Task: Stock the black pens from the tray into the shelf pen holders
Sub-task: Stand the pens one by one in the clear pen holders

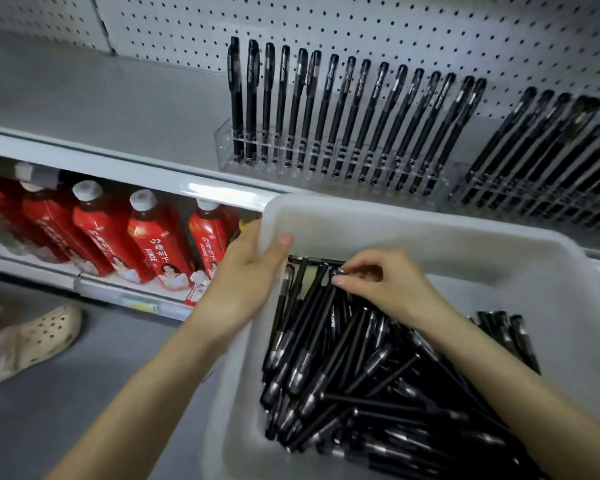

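Observation:
A white plastic tray (430, 237) sits low in front of the shelf with a heap of several black pens (354, 382) inside. My left hand (246, 271) grips the tray's left rim, thumb over the edge. Inside the tray, my right hand (381, 285) pinches the top ends of black pens at the far end of the heap. On the shelf stands a clear pen holder (326, 168) with a row of several upright black pens (343, 109). A second clear holder (534, 199) at the right is also packed with pens.
The white pegboard back wall (361, 32) rises behind the holders. On the lower shelf to the left stand several red drink bottles (146, 237) with white caps. A beige perforated shoe (35, 341) rests on the grey floor at the lower left.

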Action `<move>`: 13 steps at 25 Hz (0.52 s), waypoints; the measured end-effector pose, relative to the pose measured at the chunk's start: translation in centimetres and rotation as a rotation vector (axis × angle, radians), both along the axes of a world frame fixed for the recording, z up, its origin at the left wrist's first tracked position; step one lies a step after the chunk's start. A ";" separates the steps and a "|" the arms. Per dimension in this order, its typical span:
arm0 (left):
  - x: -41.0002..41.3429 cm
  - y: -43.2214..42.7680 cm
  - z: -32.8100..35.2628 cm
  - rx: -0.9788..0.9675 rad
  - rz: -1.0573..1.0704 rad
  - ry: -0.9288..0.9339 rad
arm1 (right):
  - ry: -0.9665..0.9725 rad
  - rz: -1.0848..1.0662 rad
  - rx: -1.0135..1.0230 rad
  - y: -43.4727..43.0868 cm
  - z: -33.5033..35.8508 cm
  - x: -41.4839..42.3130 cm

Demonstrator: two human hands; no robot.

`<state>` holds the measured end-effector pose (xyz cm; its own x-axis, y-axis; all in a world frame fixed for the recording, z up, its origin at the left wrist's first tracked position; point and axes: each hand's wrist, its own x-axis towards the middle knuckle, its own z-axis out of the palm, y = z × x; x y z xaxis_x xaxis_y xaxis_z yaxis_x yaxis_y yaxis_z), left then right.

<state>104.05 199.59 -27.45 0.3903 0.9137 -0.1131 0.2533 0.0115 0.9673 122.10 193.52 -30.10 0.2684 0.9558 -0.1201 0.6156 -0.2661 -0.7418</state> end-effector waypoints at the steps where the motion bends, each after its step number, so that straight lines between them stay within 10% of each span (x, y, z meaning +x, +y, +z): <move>1: 0.0 -0.1 0.0 -0.011 0.005 -0.006 | 0.014 -0.006 0.011 0.1 -0.2 -0.2; 13: -0.9 -0.7 2.5 0.549 0.084 0.037 | 0.649 -0.192 0.214 -1.3 8.5 1.7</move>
